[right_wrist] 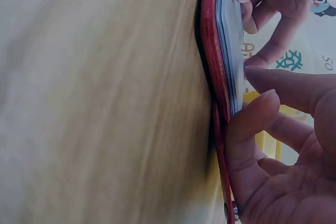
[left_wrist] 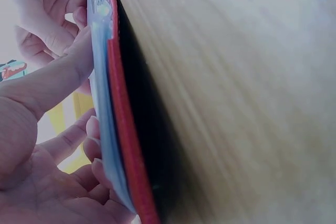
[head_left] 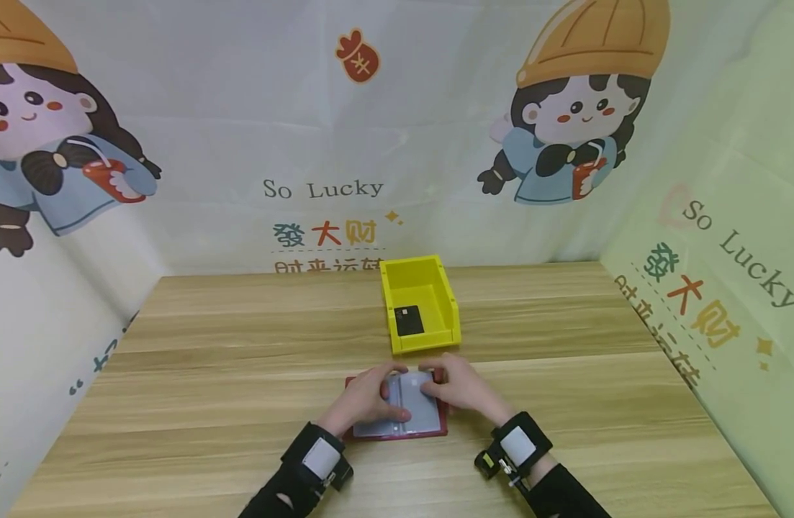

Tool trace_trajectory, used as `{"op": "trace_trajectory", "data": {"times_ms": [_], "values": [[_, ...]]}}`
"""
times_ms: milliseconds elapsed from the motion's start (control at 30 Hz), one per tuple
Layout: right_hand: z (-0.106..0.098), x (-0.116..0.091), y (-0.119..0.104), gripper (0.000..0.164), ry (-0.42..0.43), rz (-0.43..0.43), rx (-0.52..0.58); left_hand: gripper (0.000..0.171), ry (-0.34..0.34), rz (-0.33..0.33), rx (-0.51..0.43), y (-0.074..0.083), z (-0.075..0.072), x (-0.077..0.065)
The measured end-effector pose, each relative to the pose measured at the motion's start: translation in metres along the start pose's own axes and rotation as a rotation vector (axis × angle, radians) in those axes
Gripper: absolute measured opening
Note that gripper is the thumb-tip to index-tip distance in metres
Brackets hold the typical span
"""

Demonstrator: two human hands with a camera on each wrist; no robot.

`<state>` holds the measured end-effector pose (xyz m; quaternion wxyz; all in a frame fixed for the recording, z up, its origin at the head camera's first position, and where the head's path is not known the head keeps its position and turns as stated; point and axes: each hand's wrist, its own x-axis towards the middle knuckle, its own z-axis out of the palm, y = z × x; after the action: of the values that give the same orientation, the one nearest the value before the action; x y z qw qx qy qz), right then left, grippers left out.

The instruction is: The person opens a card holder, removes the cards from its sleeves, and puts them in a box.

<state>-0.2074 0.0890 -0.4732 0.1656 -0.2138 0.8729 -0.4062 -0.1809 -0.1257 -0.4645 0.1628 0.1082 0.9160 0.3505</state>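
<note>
Red cover (left_wrist: pixel 128 129) in profile, left wrist view: a thin, stiff edge behind a sheaf of clear sleeves (left_wrist: pixel 107 103), with dark shadow along its far side. At the left of that view, thumb of the left hand (head_left: pixel 368 396) against the sheaf, loosely bent fingers touching it lower down.

Head view, from above: 2 hands over an open booklet (head_left: pixel 422 417) on a wood-grain table (head_left: pixel 241 345); behind, a yellow bin (head_left: pixel 429 342) with 1 black card (head_left: pixel 409 321) flat inside, at the near left. Card hidden from both wrist views, with only yellow patches of the bin visible there.

Right wrist view: thickness of the booklet, layer upon layer, plus a narrow red flap (right_wrist: pixel 222 166) with a metal fitting (right_wrist: pixel 234 212) at its lower end, not discernible from above.

Position, left to right: left half of the booklet beneath the left hand, thumb across the spine; right half beside and partly under the right hand (head_left: pixel 464 385), at the upper right corner. Whole booklet just on the near side of the bin.

Left hand: released, resting on the sleeves. Right hand: thumb and index finger close together at the pages; pinching or merely touching, cannot tell.

Appearance: bluish-grey translucent pockets, paler spine strip at centre, dark red border around; brighter red edge-on.
</note>
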Motion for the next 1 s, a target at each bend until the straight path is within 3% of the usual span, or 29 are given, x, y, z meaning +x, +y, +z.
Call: {"op": "trace_trajectory", "data": {"times_ms": [333,733,1000], "values": [[-0.002,-0.002,0.004,0.035,0.020,0.014,0.074,0.064,-0.005,0.013,-0.003,0.000,-0.002,0.000],[-0.006,-0.010,0.004,0.029,-0.004,0.151,0.372,0.041,0.013,0.035,-0.044,0.001,-0.002,-0.001],[-0.007,-0.014,0.007,0.044,-0.068,0.157,0.429,0.048,0.044,0.073,-0.085,-0.008,0.000,-0.001]]}}
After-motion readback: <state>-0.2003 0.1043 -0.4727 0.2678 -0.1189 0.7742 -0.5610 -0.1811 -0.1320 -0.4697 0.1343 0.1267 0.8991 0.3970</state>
